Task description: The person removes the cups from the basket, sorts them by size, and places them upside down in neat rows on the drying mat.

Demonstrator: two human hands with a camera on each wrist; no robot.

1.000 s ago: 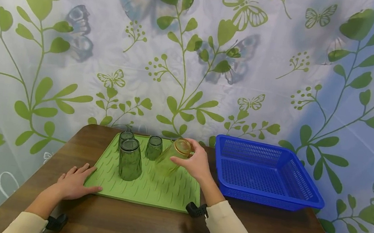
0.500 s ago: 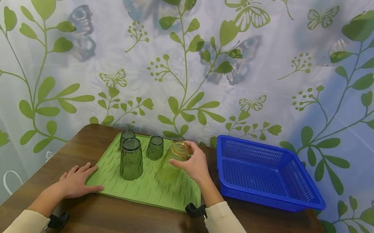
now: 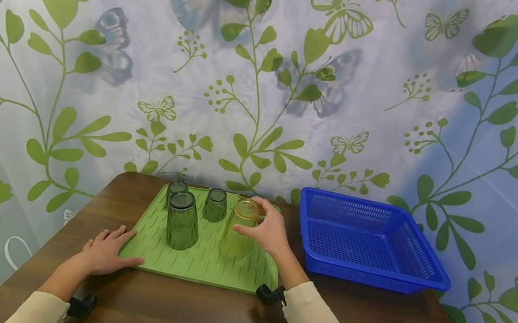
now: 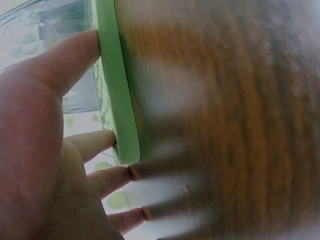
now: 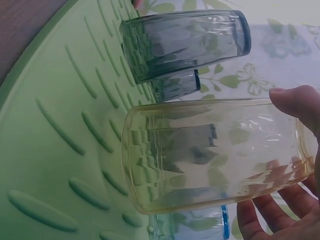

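My right hand [image 3: 266,227] grips a tall pale-yellow drinking glass [image 3: 235,237] near its upper end, thumb on one side and fingers on the other. The glass is nearly upright, its wide mouth down at the ribbed green drying mat [image 3: 205,272]. Left of it stands a tall grey-green glass [image 3: 182,230]; two shorter grey ones, a back-left glass [image 3: 178,188] and a back-middle glass [image 3: 215,206], stand behind. In the right wrist view, a blue-rimmed glass [image 5: 200,222] shows behind the yellow one. My left hand [image 3: 101,254] rests with fingers spread at the mat's left edge, thumb touching its rim.
A blue perforated plastic basket [image 3: 370,247] sits right of the mat on the brown wooden table [image 3: 189,316]. Behind the table hangs a curtain [image 3: 270,75] printed with leaves and butterflies.
The yellow glass has gone from leaning to nearly upright in my right hand, its upper end shifting slightly left and down. My left hand stays at the mat's edge.
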